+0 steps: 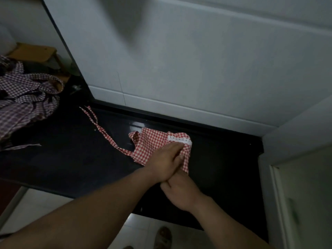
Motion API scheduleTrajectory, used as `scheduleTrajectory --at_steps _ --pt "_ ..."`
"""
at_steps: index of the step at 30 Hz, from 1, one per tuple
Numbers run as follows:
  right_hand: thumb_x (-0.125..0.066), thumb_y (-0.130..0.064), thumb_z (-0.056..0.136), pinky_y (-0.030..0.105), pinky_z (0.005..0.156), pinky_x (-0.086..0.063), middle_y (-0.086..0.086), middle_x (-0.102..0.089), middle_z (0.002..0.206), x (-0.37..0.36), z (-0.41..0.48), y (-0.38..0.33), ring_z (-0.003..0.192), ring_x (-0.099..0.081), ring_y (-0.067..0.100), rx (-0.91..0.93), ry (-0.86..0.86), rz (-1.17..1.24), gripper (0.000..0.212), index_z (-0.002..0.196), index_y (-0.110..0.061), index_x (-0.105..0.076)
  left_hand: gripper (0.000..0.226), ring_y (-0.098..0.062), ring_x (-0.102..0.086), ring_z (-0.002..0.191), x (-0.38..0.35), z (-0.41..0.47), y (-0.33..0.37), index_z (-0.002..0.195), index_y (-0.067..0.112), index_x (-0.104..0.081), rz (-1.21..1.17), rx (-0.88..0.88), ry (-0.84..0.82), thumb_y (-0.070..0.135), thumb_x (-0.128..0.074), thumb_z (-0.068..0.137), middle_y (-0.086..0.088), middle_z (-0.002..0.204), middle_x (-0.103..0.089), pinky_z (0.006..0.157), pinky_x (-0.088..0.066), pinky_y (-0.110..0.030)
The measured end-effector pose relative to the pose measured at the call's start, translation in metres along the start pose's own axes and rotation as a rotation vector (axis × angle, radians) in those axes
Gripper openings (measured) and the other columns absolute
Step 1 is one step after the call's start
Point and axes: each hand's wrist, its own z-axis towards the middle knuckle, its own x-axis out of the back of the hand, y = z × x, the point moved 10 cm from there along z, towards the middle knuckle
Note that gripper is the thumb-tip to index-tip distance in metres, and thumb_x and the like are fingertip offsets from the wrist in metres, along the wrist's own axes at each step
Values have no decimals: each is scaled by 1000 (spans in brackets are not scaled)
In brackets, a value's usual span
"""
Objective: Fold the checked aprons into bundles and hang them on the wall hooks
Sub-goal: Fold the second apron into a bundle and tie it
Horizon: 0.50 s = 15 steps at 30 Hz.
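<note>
Worn on the head, wide-angle, looking forward and steeply down onto the glossy black stone counter (71, 159) from close above. Faces the pale grey tiled wall (197, 69) behind it. Near enough to put left hand (167, 159) and right hand (181, 193) mid-frame, forearms filling the bottom edge.

Red checked apron (152, 141) is lying partly folded on a glossy black countertop (71, 159), right up near the white tiled wall (179, 69); its ties (97, 124) trail off to the left across the counter; there's a strip of white lace trim (179, 139) on its top fold; left hand (167, 159) is flat on the cloth, pressing it down; right hand (181, 194) is tucked under the left at the apron's near edge, so its fingers are mostly hidden; heap of purple checked aprons (23, 97) sits at the counter's far left; a sandalled foot (164, 237) shows on the pale floor below.
</note>
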Motion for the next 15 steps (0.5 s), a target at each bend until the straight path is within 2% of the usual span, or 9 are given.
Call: scheduleTrajectory --at_steps 1,3,5,6,8,10,12,13,15 --pt "-47 -25 96 32 92 -50 -2 -69 115 8 -5 5 104 -60 11 -4 92 -18 27 110 -20 -69 57 -15 -32 152 -6 4 -9 161 22 -35 39 -9 -41 35 -49 107 -2 165 -38 127 -19 -31" --pt "-50 -27 96 38 73 -50 -5 -63 87 34 -13 26 81 -58 9 -144 327 17 20 81 -21 -62 66 -10 -12 158 -17 2 -22 166 28 -16 176 -52 -133 38 -44 108 3 173 -17 130 -11 -38" --pt "-54 -30 98 37 65 -47 -6 -60 84 62 -17 63 75 -57 7 -423 548 163 20 79 -25 -54 69 -6 5 159 -27 -3 -32 166 32 2 294 -72 -211 40 -37 109 8 173 1 129 1 -38" --pt "-56 -35 98 35 65 -47 -4 -62 88 68 -14 86 76 -60 8 -574 597 255 18 84 -25 -54 69 -5 10 158 -30 -6 -34 166 32 6 313 -82 -226 40 -35 110 9 173 6 128 5 -36" --pt "-58 -51 94 36 70 -54 0 -68 96 63 8 115 81 -66 15 -769 492 340 31 97 -21 -59 67 -6 11 158 -30 -8 -35 166 30 4 335 -86 -210 40 -33 111 8 173 7 126 10 -33" --pt "-63 -59 88 36 75 -56 1 -68 104 53 29 129 90 -67 21 -815 337 343 48 110 -17 -59 63 -12 0 160 -27 -11 -37 167 25 -10 379 -72 -147 41 -35 111 4 174 -5 127 6 -33" --pt "-70 -54 87 32 68 -53 3 -66 109 46 38 131 91 -66 21 -851 247 407 52 119 -15 -57 53 -21 -29 152 -12 -19 -37 159 26 -35 485 -40 2 43 -37 109 0 165 -34 126 -16 -40" --pt "-73 -50 86 33 68 -54 4 -67 110 45 38 131 90 -66 21 -873 232 454 53 121 -13 -57 49 -22 -40 142 -6 -25 -35 153 28 -43 527 -22 60 44 -38 108 1 155 -44 120 -26 -43" --pt "-74 -45 83 40 76 -60 7 -67 112 49 33 129 91 -68 25 -901 284 475 57 124 -12 -54 46 -22 -49 131 -4 -37 -28 148 32 -48 532 -22 91 46 -39 106 2 147 -50 113 -36 -44"
